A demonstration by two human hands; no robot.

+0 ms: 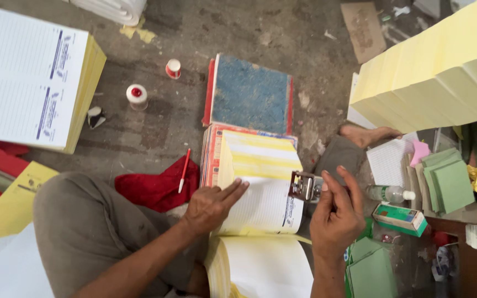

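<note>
- On the floor, your left hand (212,205) lies flat, fingers spread, pressing the lined pad (260,190).
- Your right hand (335,212) stands upright, gripping the metal stamper (305,186) at the pad's edge.

A worn, stained grey concrete floor (155,127) littered with paper scraps, under soft, even light. Tall stacks of pale yellow paper (437,72) rise at right; a scrap of brown cardboard (364,25) lies near the top edge.

An open lined form pad (260,193) lies flat, a metal stamping device (305,185) upright on its right edge.
</note>
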